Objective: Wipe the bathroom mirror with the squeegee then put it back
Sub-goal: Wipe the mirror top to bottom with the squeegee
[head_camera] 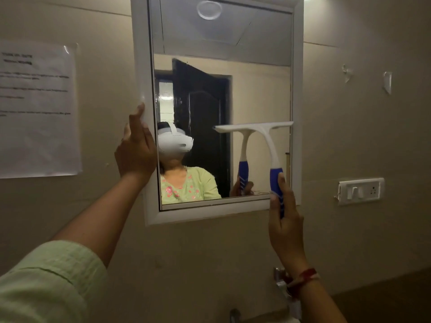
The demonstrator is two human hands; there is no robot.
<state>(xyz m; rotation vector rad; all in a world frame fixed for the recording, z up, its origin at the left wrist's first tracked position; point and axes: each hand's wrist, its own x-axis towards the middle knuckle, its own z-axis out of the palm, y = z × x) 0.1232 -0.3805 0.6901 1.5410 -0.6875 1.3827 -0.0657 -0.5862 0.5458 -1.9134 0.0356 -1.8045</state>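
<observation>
The bathroom mirror (256, 94) hangs on the beige wall in a white frame (142, 66). My right hand (285, 220) grips the blue handle of a white squeegee (263, 131). Its blade lies level against the glass in the lower right part, reaching to the right frame edge. My left hand (136, 150) is pressed on the left side of the frame, fingers wrapped around its edge. The glass reflects the squeegee, a person in a light green top and a dark door.
A printed paper sheet (39, 110) is taped to the wall at the left. A white switch and socket plate (360, 191) sits at the right. A metal tap (281, 279) shows below, partly behind my right wrist.
</observation>
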